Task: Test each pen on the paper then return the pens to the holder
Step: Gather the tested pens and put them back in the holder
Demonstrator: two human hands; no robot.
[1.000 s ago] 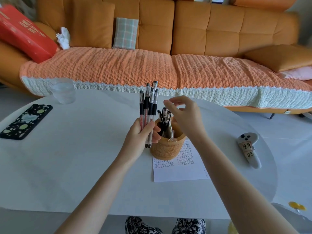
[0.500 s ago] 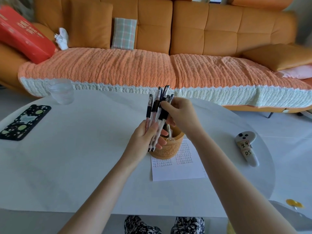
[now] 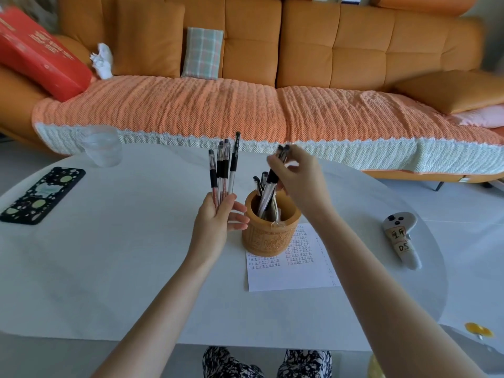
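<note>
Open surface [image 3: 109, 268] lies at left. The left hand [image 3: 215, 225] grips a bundle of pens [image 3: 223, 170] upright, just left of the holder [image 3: 270, 236]. The right hand [image 3: 297, 181], at the bundle half a second ago, now pinches one pen [image 3: 268, 186], its lower end inside the holder, which stands on the paper [image 3: 294, 271]. The controller [image 3: 402, 241] label reads "D5".

We face an orange sofa [image 3: 354, 50] across a white table [image 3: 109, 268]. A ribbed orange cover [image 3: 245, 110] drapes its seat. The floor [image 3: 463, 203] beside us is pale.
</note>
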